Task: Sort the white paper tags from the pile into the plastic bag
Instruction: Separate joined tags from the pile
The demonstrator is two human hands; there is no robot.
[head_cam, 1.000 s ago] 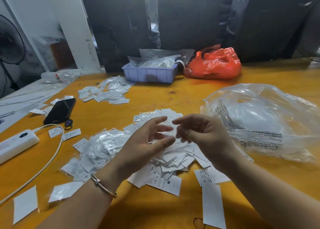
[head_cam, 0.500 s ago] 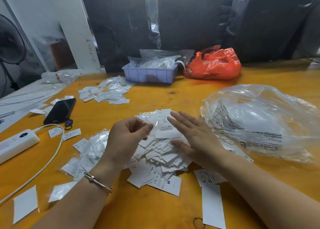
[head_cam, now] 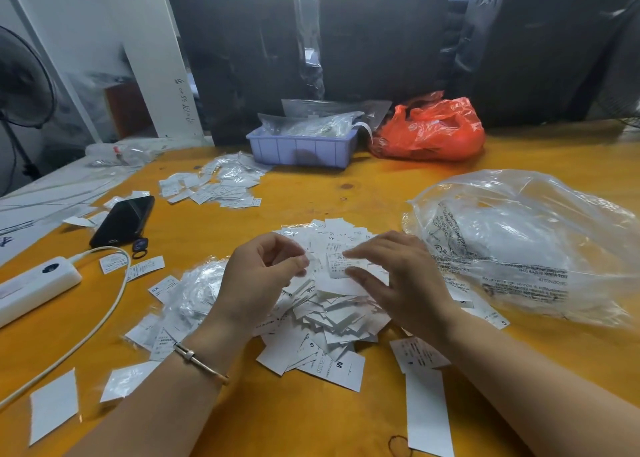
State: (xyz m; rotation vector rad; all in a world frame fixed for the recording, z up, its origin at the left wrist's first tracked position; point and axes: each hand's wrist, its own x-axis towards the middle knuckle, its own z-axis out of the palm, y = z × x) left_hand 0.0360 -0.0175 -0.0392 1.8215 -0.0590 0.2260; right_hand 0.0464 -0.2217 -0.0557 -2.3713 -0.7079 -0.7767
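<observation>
A white tag point(head_cam: 311, 266) is pinched by the left hand point(head_cam: 263, 276) over the pile point(head_cam: 322, 314), which is touched by the flat, spread right hand point(head_cam: 398, 280).

on the yellow wooden table point(head_cam: 346, 179) the heap of white paper tags point(head_cam: 322, 314) lies in the middle under both hands, the clear plastic bag point(head_cam: 526, 245) to its right, the black phone point(head_cam: 122, 220) and white power strip point(head_cam: 33, 288) to its left, the lilac plastic tray point(head_cam: 300, 148) behind it.
</observation>
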